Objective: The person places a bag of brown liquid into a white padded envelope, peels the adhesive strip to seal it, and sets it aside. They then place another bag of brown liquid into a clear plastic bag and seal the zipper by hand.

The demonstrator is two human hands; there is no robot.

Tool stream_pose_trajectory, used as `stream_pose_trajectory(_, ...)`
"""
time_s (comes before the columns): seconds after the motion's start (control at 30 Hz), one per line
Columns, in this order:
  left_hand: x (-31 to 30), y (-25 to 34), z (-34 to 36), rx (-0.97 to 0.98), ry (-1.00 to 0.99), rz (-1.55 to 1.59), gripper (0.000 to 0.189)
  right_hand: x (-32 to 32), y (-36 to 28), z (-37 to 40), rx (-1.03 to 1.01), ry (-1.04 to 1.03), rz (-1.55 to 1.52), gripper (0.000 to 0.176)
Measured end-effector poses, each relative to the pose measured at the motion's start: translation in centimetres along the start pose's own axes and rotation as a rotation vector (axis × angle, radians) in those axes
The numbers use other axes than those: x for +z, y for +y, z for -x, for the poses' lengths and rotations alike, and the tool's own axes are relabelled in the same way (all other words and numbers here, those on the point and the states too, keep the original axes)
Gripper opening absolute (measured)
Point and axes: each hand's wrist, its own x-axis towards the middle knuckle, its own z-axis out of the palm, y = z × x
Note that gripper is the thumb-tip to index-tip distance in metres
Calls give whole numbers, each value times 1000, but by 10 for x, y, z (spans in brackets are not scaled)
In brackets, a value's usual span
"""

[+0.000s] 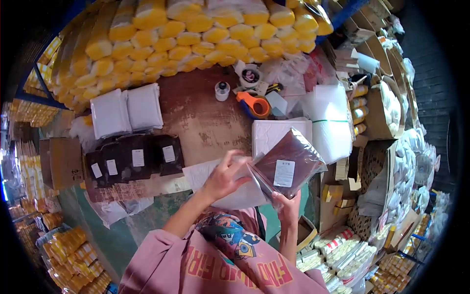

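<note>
A dark brown packet in a clear plastic bag (299,159), with a white printed label on its front, is tilted in front of me. My right hand (288,205) grips its lower corner, thumb on the front. At the packet's left edge is my left hand (226,175), fingers spread and curved; whether the fingertips touch the plastic is hard to tell. Under the left hand lies a thin white sheet (196,172). Behind the packet sits a stack of flat white bags (267,134). Several similar labelled dark packets (138,157) lie in an overlapping row at the left.
Two white wrapped bundles (111,113) lie behind the dark row. An orange tape dispenser (253,105), a small bottle (222,91) and a white pot (248,74) stand farther back. Clear plastic sleeves (331,137) lie right. Yellow-and-white packages (191,39) form a wall behind the table.
</note>
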Motion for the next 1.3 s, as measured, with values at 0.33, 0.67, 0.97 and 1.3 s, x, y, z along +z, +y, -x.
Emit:
stream_pose_trajectory(0.33, -81, -25, 1, -369, -573, 396, 39, 41, -11, 33, -146, -201, 100, 69)
stream_pose_trajectory(0.67, -88, 9, -1, -243, -428, 673, 42, 79, -84, 46, -334, -442, 264, 68)
stream_pose_trajectory(0.97, -75, 42, 14, -216, -238, 795, 87, 119, -159, 85, -350, -554, 1191, 68)
stream_pose_trajectory(1.3, -116, 61, 46, -204, 5, 729, 90, 98, -138, 68, -831, -544, 837, 86)
